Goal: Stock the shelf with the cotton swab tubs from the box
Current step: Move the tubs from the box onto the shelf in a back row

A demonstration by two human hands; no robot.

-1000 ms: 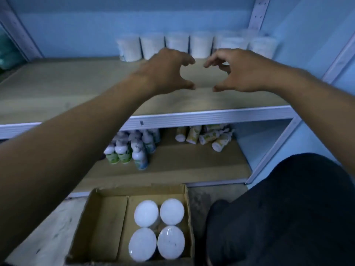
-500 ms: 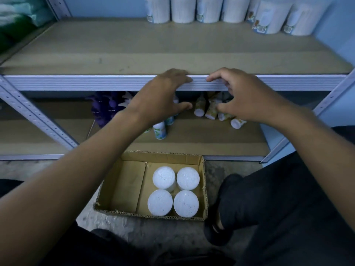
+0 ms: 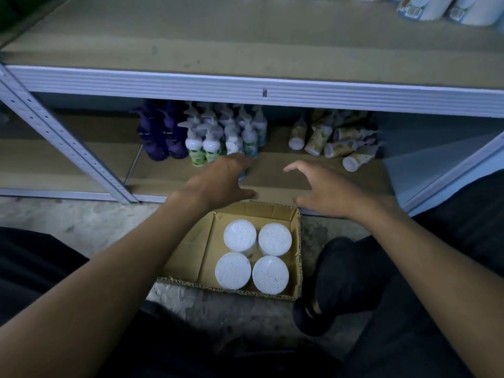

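A cardboard box point(image 3: 191, 249) sits on the floor below the shelving, its left half bare. Several white-lidded cotton swab tubs point(image 3: 240, 236) stand upright in its right half. More tubs point(image 3: 474, 9) stand at the back right of the upper shelf point(image 3: 245, 36), cut off by the frame's top. My left hand point(image 3: 221, 181) hovers over the box's far left edge, fingers spread, holding nothing. My right hand point(image 3: 324, 189) hovers over the far right edge, fingers curled and apart, also holding nothing.
On the lower shelf point(image 3: 272, 170) stand purple spray bottles point(image 3: 163, 132) and white pump bottles point(image 3: 212, 137); several yellow tubes point(image 3: 335, 143) lie on their sides to the right. A perforated metal upright point(image 3: 62, 143) slants at left. My dark-clothed leg and shoe point(image 3: 332, 285) are right of the box.
Both hands have come down from the upper shelf to just above the box's far edge. The view has tilted down with them, so the box looks larger.
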